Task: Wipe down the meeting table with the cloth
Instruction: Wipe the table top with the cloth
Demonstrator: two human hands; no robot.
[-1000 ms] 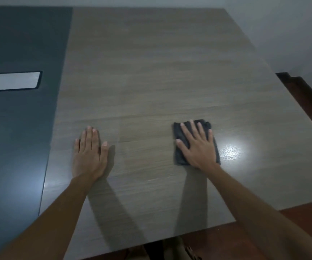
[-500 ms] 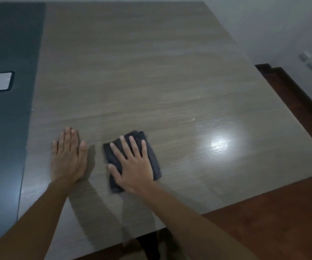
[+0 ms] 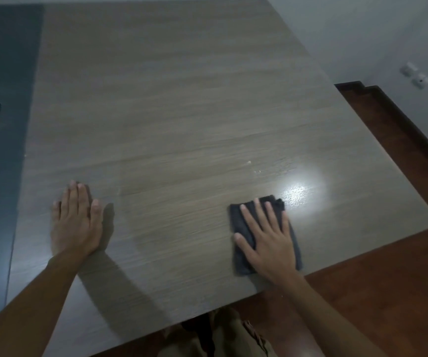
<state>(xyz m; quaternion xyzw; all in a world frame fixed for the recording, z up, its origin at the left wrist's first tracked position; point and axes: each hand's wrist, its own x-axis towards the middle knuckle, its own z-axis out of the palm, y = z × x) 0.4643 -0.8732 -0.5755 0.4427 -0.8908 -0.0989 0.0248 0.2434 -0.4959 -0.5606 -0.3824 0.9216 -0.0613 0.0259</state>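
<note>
- Folded dark cloth point(image 3: 241, 222) lies flat under the right hand point(image 3: 269, 243), fingers spread, pressing; soft, light, likely to bunch, best held by the palm.
- Left hand point(image 3: 75, 222) spread flat on the worktop point(image 3: 182, 112), well apart.

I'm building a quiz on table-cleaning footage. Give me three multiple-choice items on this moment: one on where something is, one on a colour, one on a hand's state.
1. Where does the folded dark grey cloth lie?
A. near the near edge of the wood-grain meeting table
B. on the red-brown floor
C. on the dark blue-grey panel

2. What colour is the strip along the table's left side?
A. white
B. dark blue-grey
C. red

3. How is the left hand held?
A. curled in a fist
B. pinching the cloth
C. flat, fingers straight, on the bare tabletop

Answers:
1 A: the cloth sits under the right hand, close to the table edge.
2 B: the panel beside the wood grain is dark blue-grey.
3 C: the palm lies flat, apart from the cloth.
</note>
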